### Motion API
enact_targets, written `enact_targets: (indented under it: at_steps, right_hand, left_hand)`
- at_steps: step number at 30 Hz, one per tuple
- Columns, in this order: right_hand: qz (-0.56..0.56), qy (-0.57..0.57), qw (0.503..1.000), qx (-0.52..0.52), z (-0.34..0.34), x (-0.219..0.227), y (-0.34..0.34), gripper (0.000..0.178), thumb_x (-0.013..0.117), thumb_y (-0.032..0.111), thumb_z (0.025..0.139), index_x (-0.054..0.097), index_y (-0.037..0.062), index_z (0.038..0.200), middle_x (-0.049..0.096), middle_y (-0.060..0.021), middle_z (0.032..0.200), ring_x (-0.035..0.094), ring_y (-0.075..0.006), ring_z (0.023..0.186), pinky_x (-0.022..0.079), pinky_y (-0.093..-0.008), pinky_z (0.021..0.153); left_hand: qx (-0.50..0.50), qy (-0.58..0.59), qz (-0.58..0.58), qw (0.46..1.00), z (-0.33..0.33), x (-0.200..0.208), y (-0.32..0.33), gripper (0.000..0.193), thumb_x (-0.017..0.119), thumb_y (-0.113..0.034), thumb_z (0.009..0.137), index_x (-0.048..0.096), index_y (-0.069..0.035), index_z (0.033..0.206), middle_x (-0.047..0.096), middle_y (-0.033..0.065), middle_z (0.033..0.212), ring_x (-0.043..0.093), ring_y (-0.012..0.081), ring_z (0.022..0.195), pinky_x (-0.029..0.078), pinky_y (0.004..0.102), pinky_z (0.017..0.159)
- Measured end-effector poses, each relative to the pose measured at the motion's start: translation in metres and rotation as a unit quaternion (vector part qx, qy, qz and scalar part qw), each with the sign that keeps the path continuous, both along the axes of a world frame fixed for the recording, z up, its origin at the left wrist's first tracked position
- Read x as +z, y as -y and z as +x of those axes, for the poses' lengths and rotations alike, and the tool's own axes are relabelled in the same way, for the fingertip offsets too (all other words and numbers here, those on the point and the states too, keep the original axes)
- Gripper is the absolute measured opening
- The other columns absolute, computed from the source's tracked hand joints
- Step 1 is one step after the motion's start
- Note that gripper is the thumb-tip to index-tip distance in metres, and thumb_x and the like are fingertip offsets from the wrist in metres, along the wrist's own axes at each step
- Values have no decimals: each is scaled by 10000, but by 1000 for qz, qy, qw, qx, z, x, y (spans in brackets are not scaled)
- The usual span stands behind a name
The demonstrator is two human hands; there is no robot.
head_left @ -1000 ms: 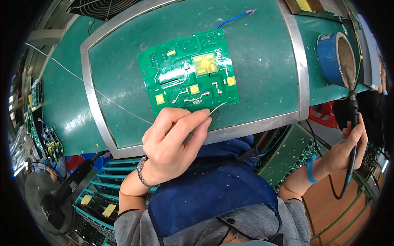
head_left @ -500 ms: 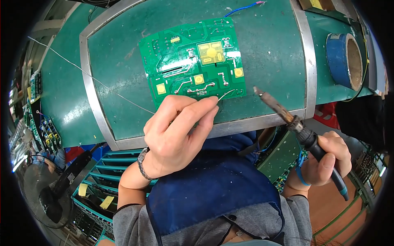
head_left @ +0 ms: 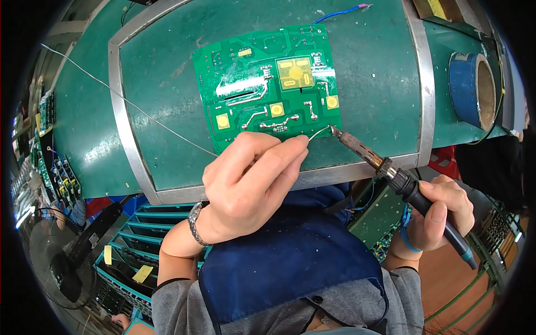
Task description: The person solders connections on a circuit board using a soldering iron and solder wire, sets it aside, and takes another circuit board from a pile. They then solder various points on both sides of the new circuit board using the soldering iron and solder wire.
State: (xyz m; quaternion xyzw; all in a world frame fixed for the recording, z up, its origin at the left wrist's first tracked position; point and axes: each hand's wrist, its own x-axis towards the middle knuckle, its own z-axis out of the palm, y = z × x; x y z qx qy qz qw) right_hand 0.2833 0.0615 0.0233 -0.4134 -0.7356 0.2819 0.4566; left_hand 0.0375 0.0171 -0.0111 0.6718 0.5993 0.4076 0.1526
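A green circuit board [head_left: 251,84] with yellow patches lies on the green worktop. My left hand [head_left: 251,181] pinches a strand of solder wire [head_left: 162,128] over the board's near edge; the wire trails off to the far left. Its short free end curves from my fingertips toward the board's near right corner. My right hand [head_left: 444,212] is wrapped round the dark handle of a soldering iron [head_left: 407,187]. The iron's tip meets the wire's end at that corner; whether it also touches the board is hard to tell.
A metal strip [head_left: 357,171] frames the worktop. On the right stands a blue tape roll [head_left: 468,92], and a blue wire [head_left: 338,13] lies beyond the board. Teal racks [head_left: 153,229] and a black fan [head_left: 64,262] are at lower left.
My right hand has brought the iron's tip left and slightly down to the wire's end. My left hand has shifted slightly right with the wire, and the whole view has moved a little.
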Motion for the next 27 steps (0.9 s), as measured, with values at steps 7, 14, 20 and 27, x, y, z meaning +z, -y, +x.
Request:
enact_targets:
  at_steps: [7,14,20,27]
  right_hand:
    - [5,13,1000,-5,-1,3,1,257,629,215,820,647,-35,760,554,-39,510,493,-127,397,372,-238,408]
    - [-11,15,1000,-5,1,3,2,246,626,209,813,651,-30,759,559,-40,512,494,-130,393,373,-237,410]
    - [-16,9,1000,-19,-1,2,3,267,635,229,821,652,-28,750,559,-41,512,494,-131,391,373,-237,408]
    - [37,-9,998,-57,5,3,6,321,606,269,849,629,-34,746,541,-40,514,462,-122,390,354,-245,398]
  left_hand:
    - [-14,-7,6,1000,2,0,1,262,768,39,665,709,-33,910,566,42,742,548,132,569,433,250,466]
    - [-23,-46,23,998,4,-3,-2,259,774,41,682,715,-41,921,559,47,771,556,136,595,442,242,489]
    - [-8,-42,-3,999,1,7,0,245,760,54,696,712,-33,920,561,50,785,557,123,610,447,230,472]
    - [-4,-24,-25,999,-3,9,4,242,748,70,704,709,-29,921,558,48,791,537,98,606,420,212,440]
